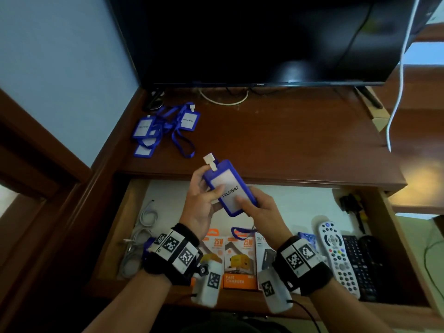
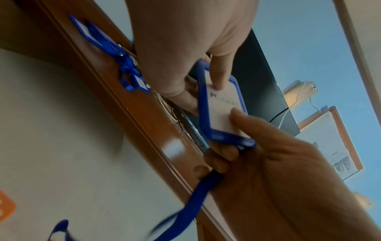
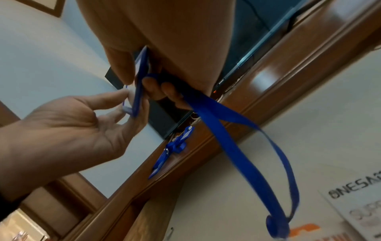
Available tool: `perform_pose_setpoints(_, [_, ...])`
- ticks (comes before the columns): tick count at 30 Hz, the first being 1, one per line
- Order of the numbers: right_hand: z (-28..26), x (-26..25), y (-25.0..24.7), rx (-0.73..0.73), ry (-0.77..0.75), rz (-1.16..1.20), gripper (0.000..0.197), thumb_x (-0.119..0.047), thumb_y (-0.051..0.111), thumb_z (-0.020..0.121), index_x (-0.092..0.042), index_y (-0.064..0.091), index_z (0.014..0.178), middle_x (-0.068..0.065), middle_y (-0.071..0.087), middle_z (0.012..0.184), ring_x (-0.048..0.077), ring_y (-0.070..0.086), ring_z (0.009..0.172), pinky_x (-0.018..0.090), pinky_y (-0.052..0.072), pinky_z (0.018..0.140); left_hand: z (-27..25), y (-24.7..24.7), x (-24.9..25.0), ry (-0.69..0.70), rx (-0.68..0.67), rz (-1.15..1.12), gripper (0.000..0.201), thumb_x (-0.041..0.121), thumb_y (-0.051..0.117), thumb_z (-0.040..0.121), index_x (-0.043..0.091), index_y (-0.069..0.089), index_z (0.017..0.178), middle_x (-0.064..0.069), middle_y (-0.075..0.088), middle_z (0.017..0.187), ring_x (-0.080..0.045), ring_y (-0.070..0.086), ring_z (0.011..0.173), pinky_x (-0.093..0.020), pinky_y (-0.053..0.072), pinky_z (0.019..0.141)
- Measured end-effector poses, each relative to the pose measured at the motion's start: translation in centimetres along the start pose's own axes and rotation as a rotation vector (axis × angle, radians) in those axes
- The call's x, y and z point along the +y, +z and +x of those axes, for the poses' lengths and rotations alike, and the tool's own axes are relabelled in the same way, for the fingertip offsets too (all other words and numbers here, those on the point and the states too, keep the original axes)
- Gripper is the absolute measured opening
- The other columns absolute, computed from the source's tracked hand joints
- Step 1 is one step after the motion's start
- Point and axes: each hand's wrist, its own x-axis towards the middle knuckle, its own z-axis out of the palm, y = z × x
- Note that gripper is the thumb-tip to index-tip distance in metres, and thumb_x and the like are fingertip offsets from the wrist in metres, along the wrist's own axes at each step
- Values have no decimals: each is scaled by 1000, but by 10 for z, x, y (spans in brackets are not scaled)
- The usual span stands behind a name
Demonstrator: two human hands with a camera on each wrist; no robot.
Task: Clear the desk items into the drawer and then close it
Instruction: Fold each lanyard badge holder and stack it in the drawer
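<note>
A blue badge holder with a white card reading PELAWAT hangs tilted above the open drawer. My left hand pinches its upper end, thumb on the card face. My right hand grips the lower end, thumb on the card, fingers behind. The blue lanyard runs under my right fingers and loops down over the drawer. The left wrist view shows the badge holder between both thumbs. Several more blue badge holders with tangled lanyards lie at the desk's back left.
The drawer holds grey cables on the left, orange charger boxes in the middle, a white remote and a black remote on the right. A dark TV screen stands at the back of the desk, with a white cable hanging at the right.
</note>
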Motion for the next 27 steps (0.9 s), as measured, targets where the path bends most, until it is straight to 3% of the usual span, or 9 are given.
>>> perform_pose_setpoints(2, [-2,-2,-7,-17,-10,-34,22,-18,58,92,3,61,91,15,56,72,14,53,64,25,43,63,-2,-3,0,12,23,33,46,-11,58,83,16,48,119,-6,62,109,-22,64,94,-36,56,72])
perform_pose_setpoints(5, [-5,-8,-14,-72,-5,-99,31,-31,59,84,0,62,82,29,58,79,42,55,72,42,45,67,-5,-11,8,4,13,57,47,-17,57,78,12,42,113,-7,59,102,-22,61,90,-35,55,74])
perform_pose_setpoints(8, [-8,-15,-15,-173,26,-154,17,-21,61,89,-11,62,75,19,61,74,35,59,71,42,47,68,-6,-24,23,-30,-37,139,57,-19,61,75,15,44,118,-8,57,95,-22,59,89,-35,55,74])
perform_pose_setpoints(11, [-10,-17,-14,-244,28,-222,22,-19,62,89,-14,59,68,14,58,68,30,55,64,38,43,62,-3,-41,44,-63,-220,455,64,-10,73,71,23,52,121,-15,57,92,-24,60,81,-33,55,73])
perform_pose_setpoints(14, [-11,-16,-11,-273,42,-335,26,-19,63,89,-3,62,69,20,59,66,35,55,61,36,42,58,1,-52,61,-31,-416,947,36,10,81,71,19,67,103,-1,67,95,-18,62,77,-32,54,72])
perform_pose_setpoints(17, [-9,-16,-5,-283,61,-359,27,-18,64,89,4,63,74,18,61,67,23,56,60,29,42,57,4,-58,70,-4,-480,1167,21,26,81,72,23,72,92,10,71,90,-2,63,79,-32,53,78])
perform_pose_setpoints(22, [-7,-20,16,-239,140,-218,25,-13,64,87,-3,57,66,4,58,59,7,55,52,17,40,51,5,-78,75,-114,-536,1234,25,29,77,77,22,72,100,11,72,100,-1,65,96,-32,51,91])
perform_pose_setpoints(25, [-4,-18,33,-150,186,-104,25,-19,66,86,-4,56,68,26,59,68,25,59,60,25,43,53,5,-93,74,-153,-507,1128,18,20,76,78,19,73,96,8,74,95,-3,68,91,-27,53,85])
perform_pose_setpoints(27, [-1,-16,43,-73,187,-102,28,-23,66,86,-3,57,69,23,57,65,24,51,53,23,37,47,6,-100,75,-142,-462,1040,16,11,75,79,18,72,93,5,74,91,-5,70,83,-22,55,76])
